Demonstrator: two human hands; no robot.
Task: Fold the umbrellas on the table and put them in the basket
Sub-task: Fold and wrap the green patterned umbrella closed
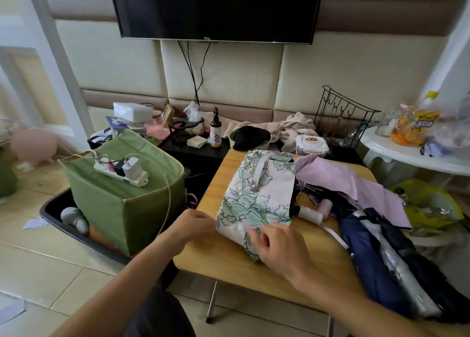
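1. We locate the floral umbrella [256, 199] at frame centre on the worktop [229, 260].
2. Left hand [194, 226]: fingers curled, pinching the canopy's lower-left edge. Right hand [277, 245]: fingers loosely spread, pressing the fabric's lower end.
3. We advise smoothing the pleats flat, rolling tightly, then fastening the strap [260, 170].
4. Long axis runs lower centre to upper centre; the handle end is hidden.
5. The basket [122, 204] stands left of centre.

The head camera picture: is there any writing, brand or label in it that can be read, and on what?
"TCL": on the bottom edge of the television.
Spray bottle label: too small to read.
Wipes pack lid: blurred.
Yellow snack bag: purple lettering, blurred, unreadable.
Small card box: unreadable.
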